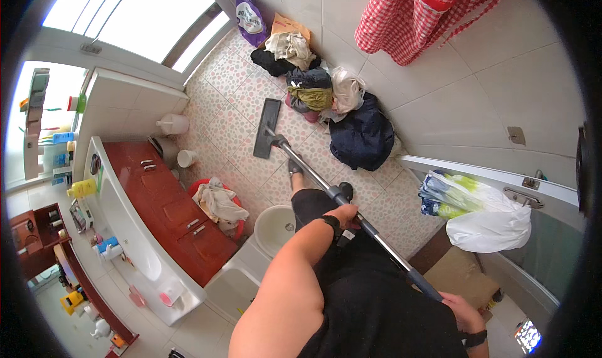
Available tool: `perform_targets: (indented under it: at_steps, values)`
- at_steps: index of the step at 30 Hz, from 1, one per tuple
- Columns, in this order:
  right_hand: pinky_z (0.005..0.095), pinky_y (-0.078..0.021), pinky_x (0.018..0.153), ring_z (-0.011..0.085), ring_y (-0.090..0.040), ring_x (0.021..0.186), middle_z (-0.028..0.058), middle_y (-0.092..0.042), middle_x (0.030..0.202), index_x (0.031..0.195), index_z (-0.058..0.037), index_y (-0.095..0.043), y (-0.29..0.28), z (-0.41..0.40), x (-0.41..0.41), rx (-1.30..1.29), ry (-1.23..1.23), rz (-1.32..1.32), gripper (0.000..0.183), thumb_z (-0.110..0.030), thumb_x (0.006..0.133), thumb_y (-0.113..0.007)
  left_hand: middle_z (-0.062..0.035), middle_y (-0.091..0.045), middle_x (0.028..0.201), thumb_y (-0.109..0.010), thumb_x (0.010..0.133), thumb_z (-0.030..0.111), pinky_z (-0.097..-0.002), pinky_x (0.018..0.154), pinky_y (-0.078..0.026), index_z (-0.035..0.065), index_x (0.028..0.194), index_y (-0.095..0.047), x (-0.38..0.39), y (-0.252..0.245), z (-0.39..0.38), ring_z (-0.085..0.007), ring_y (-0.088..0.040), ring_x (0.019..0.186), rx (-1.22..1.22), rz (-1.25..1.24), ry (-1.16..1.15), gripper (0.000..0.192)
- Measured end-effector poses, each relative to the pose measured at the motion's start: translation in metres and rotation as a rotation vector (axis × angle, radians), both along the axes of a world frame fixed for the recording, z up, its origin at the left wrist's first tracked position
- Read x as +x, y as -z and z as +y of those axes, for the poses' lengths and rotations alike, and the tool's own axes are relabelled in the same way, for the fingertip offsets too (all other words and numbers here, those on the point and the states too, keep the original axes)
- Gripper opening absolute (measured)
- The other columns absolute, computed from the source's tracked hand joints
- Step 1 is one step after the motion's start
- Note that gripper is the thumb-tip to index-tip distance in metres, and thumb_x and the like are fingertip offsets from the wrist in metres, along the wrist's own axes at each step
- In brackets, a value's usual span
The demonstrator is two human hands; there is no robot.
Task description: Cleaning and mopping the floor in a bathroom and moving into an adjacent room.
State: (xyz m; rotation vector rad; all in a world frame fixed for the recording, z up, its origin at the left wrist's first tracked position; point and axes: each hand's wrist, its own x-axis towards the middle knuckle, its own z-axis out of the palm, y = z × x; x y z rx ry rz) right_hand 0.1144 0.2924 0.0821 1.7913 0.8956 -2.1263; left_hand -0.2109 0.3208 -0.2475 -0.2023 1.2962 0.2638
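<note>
A flat mop lies slanted across the view, its dark rectangular head (267, 128) flat on the pebble-patterned tile floor (230, 137). My left hand (345, 215) is closed around the middle of the metal mop pole (308, 169), near a dark grey joint. At the lower right, my right hand (463, 312) holds the grey upper end of the same pole. The mop head is beside a pile of folded dark and olive clothes (310, 92), with a gap between them. My feet are partly visible, one just below the mop head and one beside the pole.
A navy bundle (361, 134), a white plastic bag (348, 90) and a purple bag (250, 17) stand along the wall. At left are a red basin (239, 228) of cloths, a white bucket (186, 158) and a red-brown cabinet (164, 193). White bags (489, 228) hang at right.
</note>
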Motion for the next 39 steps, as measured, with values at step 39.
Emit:
perform_targets:
  at_steps: [39]
  values:
    - [0.0188,-0.0343,0.040,0.0050,-0.041,0.045,-0.0019,-0.044,0.062,0.128,-0.0099,-0.030,0.043,0.127,-0.321,0.114,-0.770,0.039,0.047,-0.010,0.082,-0.042,-0.0165,-0.047,0.079,-0.042,0.078,0.016,-0.0535,0.059,-0.046,-0.0011,0.100,-0.034,-0.270,0.060,0.015,-0.0307,-0.051,0.068,-0.053,0.439,-0.759,0.029]
